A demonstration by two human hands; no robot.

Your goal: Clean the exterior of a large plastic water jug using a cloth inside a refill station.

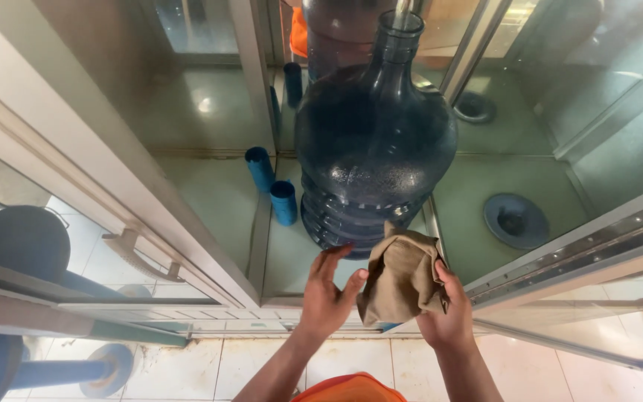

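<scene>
- Both hands are reaching forward from the bottom edge of the head view toward the base of a large dark-blue translucent plastic water bottle (pixel 373 141).
- Left hand (pixel 327 292) is standing open, with fingers spread and pointing upward; it is gripping nothing, and its fingertips are lying just below the bottle's ribbed lower section.
- Right hand (pixel 448 313) is closing its fingers around a crumpled tan cloth (pixel 401 275), clamping the lower right part of the fabric.
- Tan cloth is hanging between the two hands, with its upper corner touching or just overlapping the bottom of the bottle; actual contact cannot be told.
- Water bottle is standing upright inside a glass-walled metal-framed cabinet (pixel 187 223), on the cabinet's pale green floor, with its narrow neck pointing away from the camera.
- Two blue cylindrical nozzles (pixel 284 201) are standing just to the left of the bottle's base.
- One round grey drain fitting (pixel 515 219) is lying in the cabinet floor to the right of the bottle, apart from it.
- An orange garment (pixel 347 388) is showing at the bottom edge between the forearms.
- White floor tiles (pixel 225 365) are running beneath the cabinet's front edge.
</scene>
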